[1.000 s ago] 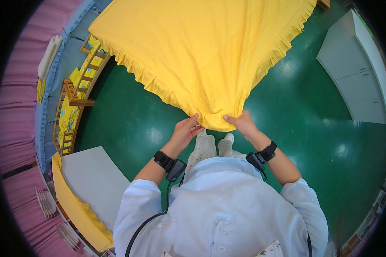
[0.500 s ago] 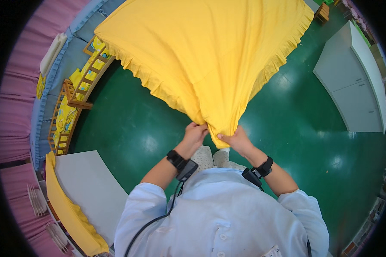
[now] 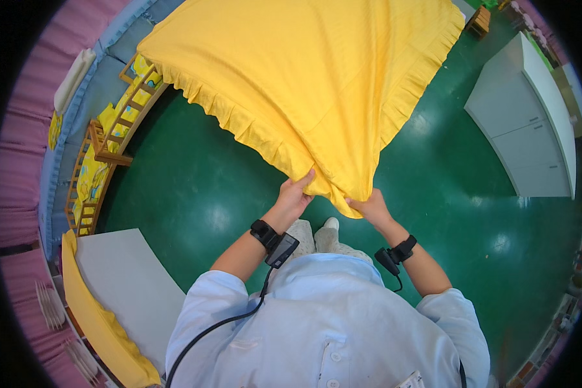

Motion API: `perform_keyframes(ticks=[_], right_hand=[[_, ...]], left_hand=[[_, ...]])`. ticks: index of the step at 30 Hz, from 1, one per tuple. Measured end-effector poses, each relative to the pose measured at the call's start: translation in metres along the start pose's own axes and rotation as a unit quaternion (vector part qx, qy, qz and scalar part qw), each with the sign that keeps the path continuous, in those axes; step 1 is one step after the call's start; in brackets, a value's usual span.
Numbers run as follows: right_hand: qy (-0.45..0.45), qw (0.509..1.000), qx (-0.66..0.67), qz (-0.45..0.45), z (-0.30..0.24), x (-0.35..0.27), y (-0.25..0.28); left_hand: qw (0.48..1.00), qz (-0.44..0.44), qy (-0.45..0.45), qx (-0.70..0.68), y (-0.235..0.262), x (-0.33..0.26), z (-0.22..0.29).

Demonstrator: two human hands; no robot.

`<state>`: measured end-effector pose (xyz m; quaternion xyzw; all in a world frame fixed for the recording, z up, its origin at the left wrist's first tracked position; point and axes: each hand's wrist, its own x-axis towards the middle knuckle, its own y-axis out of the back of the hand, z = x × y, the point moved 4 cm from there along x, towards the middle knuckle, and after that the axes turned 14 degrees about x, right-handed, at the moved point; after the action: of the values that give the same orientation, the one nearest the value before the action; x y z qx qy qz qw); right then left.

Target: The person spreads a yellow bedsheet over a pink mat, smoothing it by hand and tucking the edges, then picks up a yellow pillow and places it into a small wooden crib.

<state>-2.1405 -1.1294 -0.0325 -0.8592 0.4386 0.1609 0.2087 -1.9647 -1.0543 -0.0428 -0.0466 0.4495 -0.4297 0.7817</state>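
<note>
head view | left hand (image 3: 295, 197) is pinching the near corner of the yellow frilled cloth (image 3: 317, 84), fingers curled shut on its edge | right hand (image 3: 368, 207) is gripping the same corner from beneath, fingers mostly hidden by fabric | cloth is spreading out above the green floor (image 3: 194, 187), its far edge cut off at the frame top

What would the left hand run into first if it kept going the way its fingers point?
The left hand points up and away from the body and already grips the near corner of the yellow frilled cloth. Going straight on, it would push further into that cloth. What lies beyond is hidden; depth is unclear.
</note>
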Motion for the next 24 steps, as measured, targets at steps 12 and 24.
perform_keyframes(ticks=[12,24], right_hand=[[-0.026,0.937,0.349,0.004,0.014,0.013,0.022],[-0.022,0.929,0.366,-0.051,0.001,0.009,-0.003]], left_hand=[[0.991,-0.088,-0.001,-0.1,0.033,-0.008,-0.022],[0.991,-0.105,-0.003,-0.084,0.01,-0.012,-0.025]])
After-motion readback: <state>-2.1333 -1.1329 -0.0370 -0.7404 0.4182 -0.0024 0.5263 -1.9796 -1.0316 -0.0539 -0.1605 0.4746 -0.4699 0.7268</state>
